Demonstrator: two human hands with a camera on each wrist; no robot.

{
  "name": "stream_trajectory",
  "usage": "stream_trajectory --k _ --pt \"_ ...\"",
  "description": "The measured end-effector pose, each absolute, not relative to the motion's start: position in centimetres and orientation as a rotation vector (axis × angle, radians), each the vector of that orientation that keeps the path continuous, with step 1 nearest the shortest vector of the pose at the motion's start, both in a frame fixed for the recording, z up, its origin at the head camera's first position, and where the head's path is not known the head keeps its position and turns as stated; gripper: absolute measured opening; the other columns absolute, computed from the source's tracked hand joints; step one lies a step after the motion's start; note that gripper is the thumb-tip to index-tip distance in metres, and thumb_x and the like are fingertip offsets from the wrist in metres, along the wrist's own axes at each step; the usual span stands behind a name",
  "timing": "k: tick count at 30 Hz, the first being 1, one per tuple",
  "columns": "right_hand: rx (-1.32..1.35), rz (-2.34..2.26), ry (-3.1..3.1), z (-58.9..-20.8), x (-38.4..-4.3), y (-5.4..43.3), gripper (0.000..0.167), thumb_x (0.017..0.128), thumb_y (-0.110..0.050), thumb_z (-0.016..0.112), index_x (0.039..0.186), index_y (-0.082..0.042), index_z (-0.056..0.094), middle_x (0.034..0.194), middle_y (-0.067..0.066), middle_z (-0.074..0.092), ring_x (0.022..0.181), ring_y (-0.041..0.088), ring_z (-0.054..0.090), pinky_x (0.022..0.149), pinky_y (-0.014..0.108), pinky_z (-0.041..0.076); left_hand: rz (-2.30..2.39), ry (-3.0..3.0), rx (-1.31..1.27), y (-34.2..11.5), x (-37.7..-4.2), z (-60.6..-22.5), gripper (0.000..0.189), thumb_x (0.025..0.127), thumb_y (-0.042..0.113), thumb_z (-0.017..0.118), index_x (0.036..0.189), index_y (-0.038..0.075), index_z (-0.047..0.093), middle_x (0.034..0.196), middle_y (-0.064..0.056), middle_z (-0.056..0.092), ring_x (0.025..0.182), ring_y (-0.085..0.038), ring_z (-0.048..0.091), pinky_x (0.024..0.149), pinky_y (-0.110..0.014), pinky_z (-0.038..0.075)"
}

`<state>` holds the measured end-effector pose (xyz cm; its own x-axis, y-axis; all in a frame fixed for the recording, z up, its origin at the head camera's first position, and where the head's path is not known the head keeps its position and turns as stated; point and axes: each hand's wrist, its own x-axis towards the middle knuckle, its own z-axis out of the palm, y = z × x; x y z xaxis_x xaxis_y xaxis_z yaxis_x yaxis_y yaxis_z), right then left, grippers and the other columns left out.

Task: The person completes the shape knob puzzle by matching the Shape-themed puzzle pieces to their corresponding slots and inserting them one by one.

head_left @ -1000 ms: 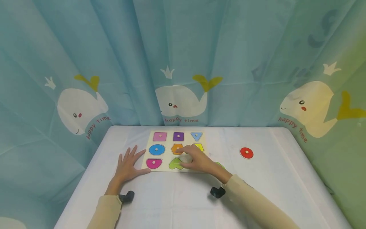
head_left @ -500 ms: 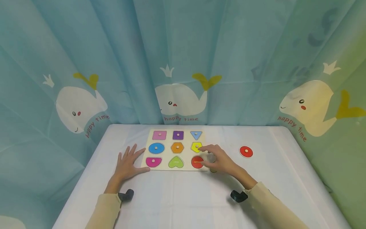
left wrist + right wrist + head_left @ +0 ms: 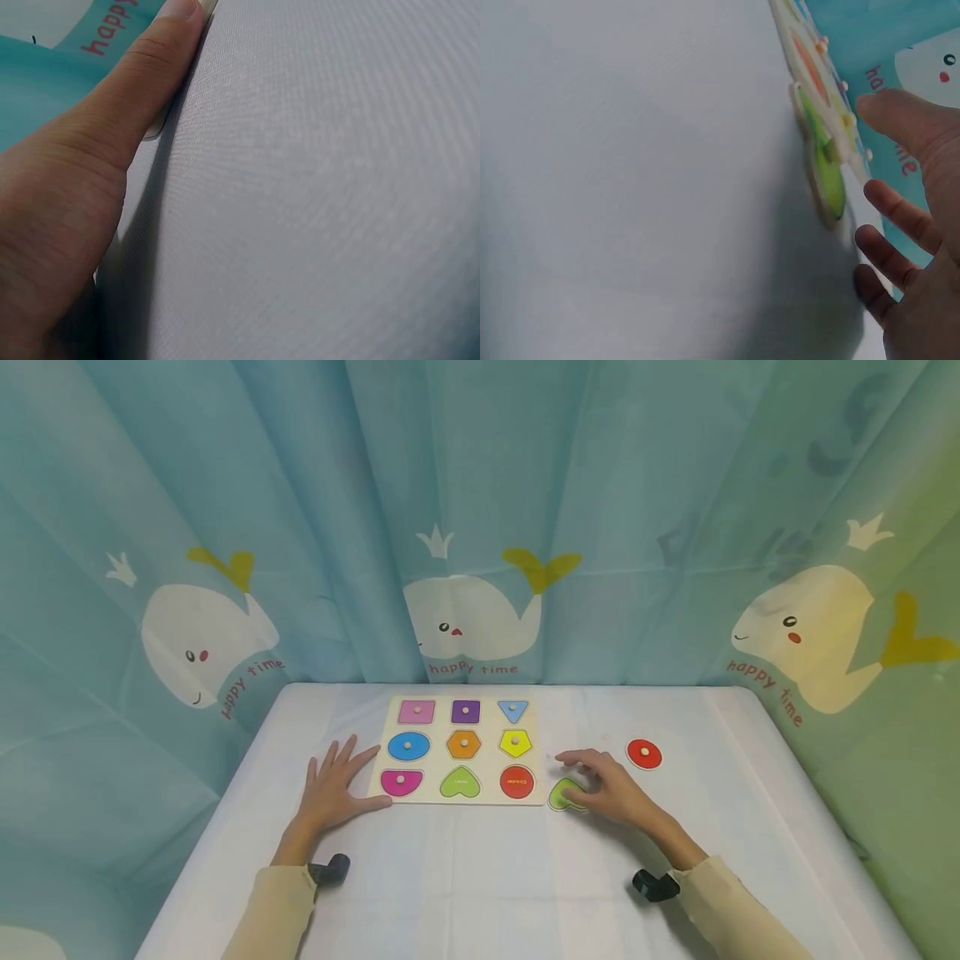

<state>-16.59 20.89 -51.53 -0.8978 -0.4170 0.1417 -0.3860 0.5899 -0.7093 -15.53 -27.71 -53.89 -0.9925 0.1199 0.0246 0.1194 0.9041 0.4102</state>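
Note:
A cream shape puzzle board lies on the table, with knobbed pieces in its top two rows and a magenta half-circle piece at bottom left. Its printed heart slot and red circle slot show without pieces. My left hand lies spread beside the board, thumb at the lower left corner. Over the green heart piece, right of the board, hovers my right hand, thumb and fingers apart. In the right wrist view, the heart piece lies apart from the fingers, partly overlapping the board.
A red round piece with a knob rests on the table right of my right hand. The white tablecloth stretches in front of the board. Behind the table hangs a blue curtain with whale prints.
My right hand has moved right, from over the orange hexagon and heart slot, past the red circle slot, to the green heart piece. My left hand has stayed at the board's corner.

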Motion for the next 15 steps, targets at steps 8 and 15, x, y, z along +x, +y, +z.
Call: stream_trajectory --k 8,15 --pt "-0.703 -1.178 2.784 -52.8 -16.7 21.5 0.039 0.083 -0.016 0.087 0.119 -0.021 0.074 0.123 -0.002 0.069 0.115 0.025 0.057 0.099 0.053 0.050 0.664 3.056 0.178 -27.7 -15.5 -53.9 0.100 0.074 0.064 0.082 0.155 0.020 0.045 0.167 -0.024 0.021 0.153 -0.053 0.007 0.115 -0.078 -0.002" --pt "-0.650 -1.162 2.756 -53.4 -16.8 21.9 0.028 0.084 -0.019 0.087 0.108 -0.028 0.076 0.124 -0.002 0.067 0.119 0.026 0.054 0.102 0.055 0.048 0.663 3.056 0.181 -27.6 -15.5 -53.5 0.100 0.074 0.062 0.082 0.156 0.020 0.045 0.167 -0.024 0.021 0.153 -0.052 0.007 0.115 -0.077 -0.003"
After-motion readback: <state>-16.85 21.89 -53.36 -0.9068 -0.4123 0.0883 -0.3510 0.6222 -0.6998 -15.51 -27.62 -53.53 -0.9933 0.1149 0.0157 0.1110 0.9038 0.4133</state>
